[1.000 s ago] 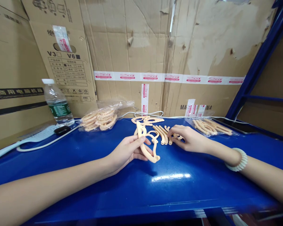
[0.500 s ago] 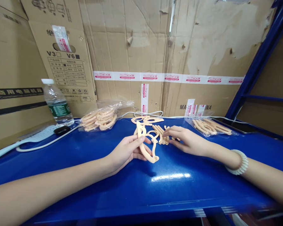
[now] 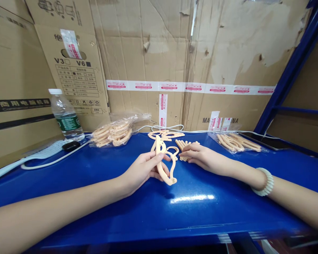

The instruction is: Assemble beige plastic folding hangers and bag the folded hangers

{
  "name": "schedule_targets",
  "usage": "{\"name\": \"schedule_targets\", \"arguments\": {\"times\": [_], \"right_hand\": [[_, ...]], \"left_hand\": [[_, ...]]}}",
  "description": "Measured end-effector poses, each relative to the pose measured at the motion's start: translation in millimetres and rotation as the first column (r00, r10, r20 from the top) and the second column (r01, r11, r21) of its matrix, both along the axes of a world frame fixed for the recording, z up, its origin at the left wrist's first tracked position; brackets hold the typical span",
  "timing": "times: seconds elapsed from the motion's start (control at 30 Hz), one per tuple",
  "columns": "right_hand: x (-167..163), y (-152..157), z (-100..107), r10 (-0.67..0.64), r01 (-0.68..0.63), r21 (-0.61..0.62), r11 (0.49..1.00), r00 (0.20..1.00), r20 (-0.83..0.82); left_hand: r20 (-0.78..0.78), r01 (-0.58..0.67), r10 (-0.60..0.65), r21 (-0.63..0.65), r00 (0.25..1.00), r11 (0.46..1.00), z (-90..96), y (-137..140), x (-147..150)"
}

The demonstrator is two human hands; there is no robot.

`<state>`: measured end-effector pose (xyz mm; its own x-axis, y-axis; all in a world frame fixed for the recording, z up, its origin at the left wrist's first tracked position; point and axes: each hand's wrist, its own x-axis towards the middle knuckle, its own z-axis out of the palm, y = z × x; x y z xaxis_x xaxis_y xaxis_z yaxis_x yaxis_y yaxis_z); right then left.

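Observation:
My left hand [image 3: 148, 165] is closed around a beige plastic frame [image 3: 163, 169] made of curved bars, raised above the blue table. The thumb presses on its near bar, and its lower end points toward me. My right hand [image 3: 201, 157] lies low over a row of slim beige plastic strips [image 3: 183, 144], fingers stretched to the left and touching them. It covers part of the row, and rounded strip ends show below the fingers. Between the hands, partly behind the held frame, lies another beige looped piece [image 3: 175, 151].
More beige frames [image 3: 172, 134] lie at the back. Plastic bags of similar pieces stand left [image 3: 112, 134] and right [image 3: 237, 141]. At left are a water bottle [image 3: 67, 120], a black object [image 3: 70, 146] and a light-blue flat item [image 3: 46, 152]; a dark tablet [image 3: 266, 140] lies right. Cardboard [image 3: 148, 63] walls the back.
My right hand has moved slightly left over the strips, which now lie fanned and shifted. The left hand keeps the frame in nearly the same place.

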<state>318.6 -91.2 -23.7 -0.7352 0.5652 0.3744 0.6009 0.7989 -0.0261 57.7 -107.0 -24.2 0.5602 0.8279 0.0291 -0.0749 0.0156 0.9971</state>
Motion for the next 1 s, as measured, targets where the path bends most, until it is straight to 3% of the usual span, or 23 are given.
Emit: {"name": "schedule_targets", "arguments": {"times": [0.17, 0.27, 0.33, 0.37, 0.5, 0.63, 0.7, 0.8, 0.87, 0.93, 1.0], "right_hand": [[-21, -27, 7, 0.014, 0.019, 0.246, 0.969, 0.991, -0.132], [-37, -44, 7, 0.129, -0.139, 0.435, 0.890, 0.990, 0.052], [-42, -49, 5, 0.152, -0.217, 0.484, 0.848, 0.974, 0.170], [-43, -50, 4, 0.151, -0.224, 0.476, 0.851, 0.971, 0.187], [-40, -50, 4, 0.147, -0.162, 0.311, 0.936, 0.986, 0.073], [-39, -52, 10, 0.082, -0.074, 0.042, 0.996, 0.962, -0.262], [-40, -52, 13, 0.064, -0.151, -0.180, 0.972, 0.907, -0.416], [-40, -49, 14, 0.020, -0.322, -0.402, 0.857, 0.800, -0.599], [-39, -47, 13, -0.052, -0.346, -0.444, 0.826, 0.739, -0.672], [-37, -45, 11, -0.120, -0.325, -0.456, 0.828, 0.693, -0.711], [-35, -44, 8, -0.156, -0.311, -0.468, 0.827, 0.673, -0.723]], "left_hand": [[-0.066, -0.070, 0.085, 0.205, 0.994, 0.976, -1.8, -1, 0], [-0.101, -0.066, 0.104, 0.327, 0.989, 0.943, -1.5, -2, -1], [-0.123, -0.060, 0.113, 0.371, 0.986, 0.927, -0.1, -3, -1], [-0.131, -0.062, 0.122, 0.388, 0.984, 0.919, 1.0, -3, -1], [-0.152, -0.080, 0.160, 0.435, 0.975, 0.897, 5.9, -4, -4], [-0.186, -0.053, 0.172, 0.515, 0.967, 0.856, 8.1, -7, -6], [-0.222, -0.025, 0.188, 0.582, 0.957, 0.813, 7.9, -7, -7], [-0.261, -0.002, 0.239, 0.671, 0.935, 0.742, 7.7, -7, -8], [-0.275, 0.002, 0.285, 0.723, 0.918, 0.691, 8.4, -5, -9], [-0.294, 0.016, 0.324, 0.763, 0.899, 0.646, 9.2, -3, -10], [-0.313, 0.030, 0.343, 0.775, 0.885, 0.631, 9.6, -2, -11]]}}
